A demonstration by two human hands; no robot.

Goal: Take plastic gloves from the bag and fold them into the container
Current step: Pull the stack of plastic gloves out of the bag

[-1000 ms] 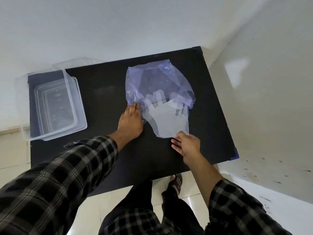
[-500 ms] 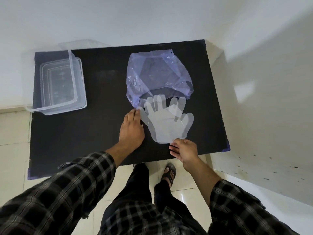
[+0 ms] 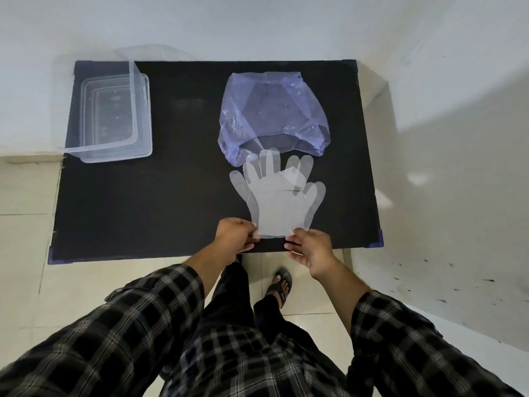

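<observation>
Clear plastic gloves (image 3: pixel 279 202) lie flat and overlapping on the black table (image 3: pixel 171 196), fingers pointing away from me toward the bluish plastic bag (image 3: pixel 273 110). The fingertips just overlap the bag's open mouth. My left hand (image 3: pixel 236 234) pinches the left corner of the gloves' cuff at the table's near edge. My right hand (image 3: pixel 310 247) pinches the right corner of the cuff. A clear plastic container (image 3: pixel 114 116) stands open at the table's far left corner.
White walls close in behind the table and on the right. Tiled floor lies below the near edge, with my legs and a sandalled foot (image 3: pixel 280 285) under it. The table's near edge runs right by my hands.
The gloves have been drawn out of the bag toward me. My left hand left the bag's mouth and moved to the cuff, joining my right hand there.
</observation>
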